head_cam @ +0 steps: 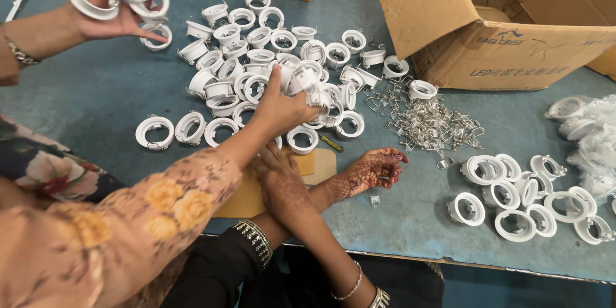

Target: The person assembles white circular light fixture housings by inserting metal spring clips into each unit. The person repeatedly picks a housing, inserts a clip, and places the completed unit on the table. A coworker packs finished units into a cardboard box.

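Reaching over the heap of white round plastic lamp rings (256, 58) at the middle of the blue table (96, 90), your right hand (279, 112) is curled tight around a few of them. Your left hand (106, 9), lifted near the far left corner, clutches several more rings. Toward the near edge, another person's henna-patterned hand (372, 170) lies half open just beside a pile of metal spring clips (427, 122).
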